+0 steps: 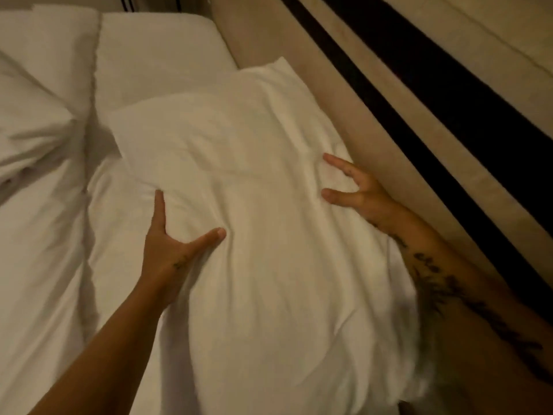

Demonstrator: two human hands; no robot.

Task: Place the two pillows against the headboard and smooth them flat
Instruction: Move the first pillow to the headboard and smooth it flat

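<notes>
Both hands lie open-fingered on one pillow (254,220), left hand (167,250) at its left edge, right hand (359,193) nearer the headboard (344,115); long axis runs near-to-far along the headboard.

We see a bed with a white fitted sheet (155,46). On it lies a wrinkled white pillow (254,205) touching the beige padded headboard (359,121). A rumpled white duvet (39,115) lies beside it.

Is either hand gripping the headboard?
No. Both the left hand and right hand rest open on the pillow, beside the headboard.
</notes>
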